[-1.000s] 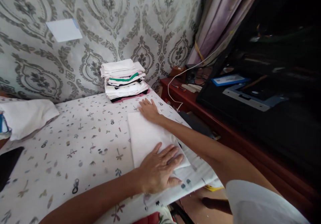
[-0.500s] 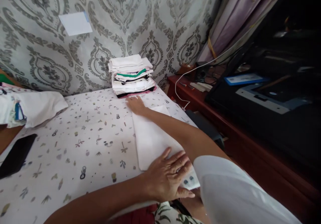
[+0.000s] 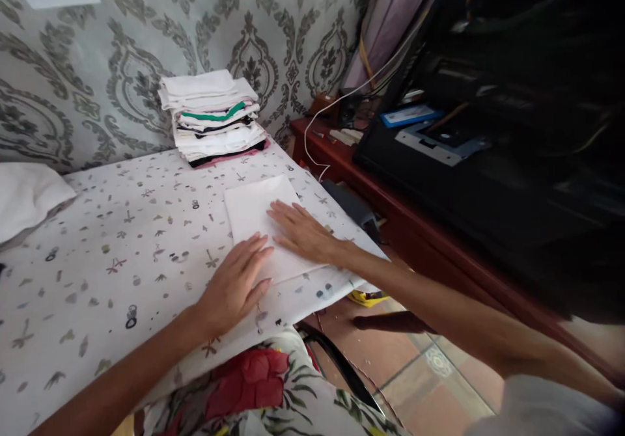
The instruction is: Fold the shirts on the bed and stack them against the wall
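A white folded cloth (image 3: 256, 202) lies flat near the right edge of the patterned tablecloth (image 3: 161, 247). My right hand (image 3: 305, 234) rests palm down on the cloth, its fingers stretched out. At the cloth's near left corner is my left hand (image 3: 234, 286), fingers extended and thumb apart, with the fingertips touching the fabric. Neither hand grips anything. Behind the cloth, against the wall, stands a stack of folded clothes (image 3: 215, 120), mostly white with green, black and pink layers.
More white fabric (image 3: 29, 198) lies at the table's left side. To the right, a dark red cabinet (image 3: 336, 146) carries a large black screen (image 3: 488, 130). A white cable (image 3: 307, 130) hangs down beside the table. Patterned wallpaper (image 3: 146, 52) covers the wall behind.
My right hand has come back from beside the stack onto the cloth. My left hand has shifted to the cloth's left corner. The cloth looks shorter, and the view has swung right.
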{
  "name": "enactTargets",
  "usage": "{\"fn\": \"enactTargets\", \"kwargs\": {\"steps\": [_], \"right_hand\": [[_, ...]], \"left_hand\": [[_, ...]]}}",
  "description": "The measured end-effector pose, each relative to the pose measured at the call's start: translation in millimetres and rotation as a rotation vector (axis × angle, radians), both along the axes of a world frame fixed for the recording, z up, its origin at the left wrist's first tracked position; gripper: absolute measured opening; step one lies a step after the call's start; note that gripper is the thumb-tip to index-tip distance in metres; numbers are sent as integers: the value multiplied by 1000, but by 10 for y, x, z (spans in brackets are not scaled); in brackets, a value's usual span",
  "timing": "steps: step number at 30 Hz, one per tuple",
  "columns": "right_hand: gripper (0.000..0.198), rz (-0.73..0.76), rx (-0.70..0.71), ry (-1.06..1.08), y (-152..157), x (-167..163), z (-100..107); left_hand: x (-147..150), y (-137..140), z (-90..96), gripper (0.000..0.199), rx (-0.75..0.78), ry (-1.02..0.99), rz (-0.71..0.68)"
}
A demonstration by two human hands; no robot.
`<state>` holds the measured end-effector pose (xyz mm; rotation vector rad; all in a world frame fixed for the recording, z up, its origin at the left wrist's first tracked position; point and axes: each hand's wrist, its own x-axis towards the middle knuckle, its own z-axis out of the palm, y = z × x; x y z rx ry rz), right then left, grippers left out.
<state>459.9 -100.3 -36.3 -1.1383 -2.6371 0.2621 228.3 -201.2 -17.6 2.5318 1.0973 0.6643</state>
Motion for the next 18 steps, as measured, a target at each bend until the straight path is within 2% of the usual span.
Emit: {"fn": "enactTargets", "kwargs": {"steps": [4, 8, 10, 14, 16, 18], "right_hand": [[56, -81, -54, -42, -185, 154, -113], [52, -138, -13, -27, -235, 118, -40], [53, -60, 12, 6, -323, 38, 28], [66, 314, -58, 110, -525, -132, 81], [67, 368, -83, 182, -578, -194, 46], [67, 339, -89, 257, -597, -236, -7]], "left_hand": [[-212, 84, -162, 63, -61, 59, 86], [-229, -18, -217, 63, -50, 38, 156], [-172, -67, -233, 63, -33, 41, 176], [-27, -139, -289, 67, 21, 43, 229], [25, -168, -307, 68, 56, 37, 249], [56, -190, -302, 67, 88, 28, 266]]}}
